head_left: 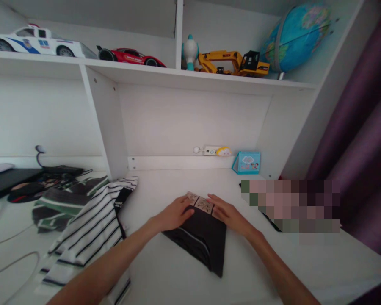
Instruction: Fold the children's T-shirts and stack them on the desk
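A dark folded garment [200, 233] lies on the white desk in front of me, with a pale patterned panel at its far end and a thin light line across its near part. On its far left edge rests my left hand [177, 212], fingers stretched flat and the thumb apart. My right hand [226, 214] lies over the far right edge, fingers extended beside the panel. Both hands are open and touch the cloth without gripping it. Whether the garment is a shirt or shorts I cannot tell.
A white striped garment [95, 220] and a green-grey cloth [66, 199] lie at the left, near dark cables. Behind stand a blue desk calendar [248, 162] and a power strip [211, 151]. The shelf above holds toy vehicles and a globe [300, 38]. A blurred patch covers the right.
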`<state>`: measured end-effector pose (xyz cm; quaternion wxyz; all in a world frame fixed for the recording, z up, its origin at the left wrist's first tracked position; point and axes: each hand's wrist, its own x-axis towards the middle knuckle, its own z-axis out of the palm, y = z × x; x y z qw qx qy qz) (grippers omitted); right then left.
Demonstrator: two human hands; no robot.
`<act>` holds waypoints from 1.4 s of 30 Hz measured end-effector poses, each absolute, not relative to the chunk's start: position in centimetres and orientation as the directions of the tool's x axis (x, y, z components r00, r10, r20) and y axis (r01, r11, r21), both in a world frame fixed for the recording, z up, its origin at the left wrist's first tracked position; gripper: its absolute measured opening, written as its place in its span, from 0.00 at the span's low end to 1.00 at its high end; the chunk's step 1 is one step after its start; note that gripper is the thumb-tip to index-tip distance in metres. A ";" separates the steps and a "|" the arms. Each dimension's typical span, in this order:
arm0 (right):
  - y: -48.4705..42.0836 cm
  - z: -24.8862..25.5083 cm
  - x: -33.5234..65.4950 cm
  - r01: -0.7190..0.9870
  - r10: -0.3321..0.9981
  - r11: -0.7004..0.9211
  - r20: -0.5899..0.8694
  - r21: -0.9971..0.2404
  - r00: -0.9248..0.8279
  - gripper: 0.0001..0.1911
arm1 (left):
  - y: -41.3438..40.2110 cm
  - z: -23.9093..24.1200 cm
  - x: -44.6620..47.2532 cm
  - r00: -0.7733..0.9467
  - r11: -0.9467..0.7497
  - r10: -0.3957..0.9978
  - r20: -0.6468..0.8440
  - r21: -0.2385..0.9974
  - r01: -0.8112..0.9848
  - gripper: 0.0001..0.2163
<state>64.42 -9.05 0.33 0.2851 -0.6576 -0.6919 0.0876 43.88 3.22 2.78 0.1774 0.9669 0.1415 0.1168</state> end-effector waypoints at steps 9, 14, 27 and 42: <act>-8.5 -4.0 61.4 0.952 0.966 -0.176 0.143 -0.251 0.216 0.26 | 5.3 -0.1 48.0 0.931 -0.891 0.309 -0.193 0.284 0.354 0.23; -10.8 -2.9 52.8 0.889 0.880 -0.444 0.136 -0.111 0.456 0.29 | 4.3 1.0 50.1 0.977 -0.943 0.190 -0.101 0.258 0.210 0.20; -9.7 -1.4 58.7 0.932 0.975 -0.100 0.152 -0.349 0.161 0.32 | 1.7 -2.0 43.0 0.739 -0.757 0.653 0.162 0.179 0.629 0.37; -2.4 -1.8 61.8 0.933 0.977 -0.189 0.033 -0.307 0.209 0.31 | 7.3 -2.9 44.5 0.791 -0.786 0.608 0.068 0.189 0.588 0.39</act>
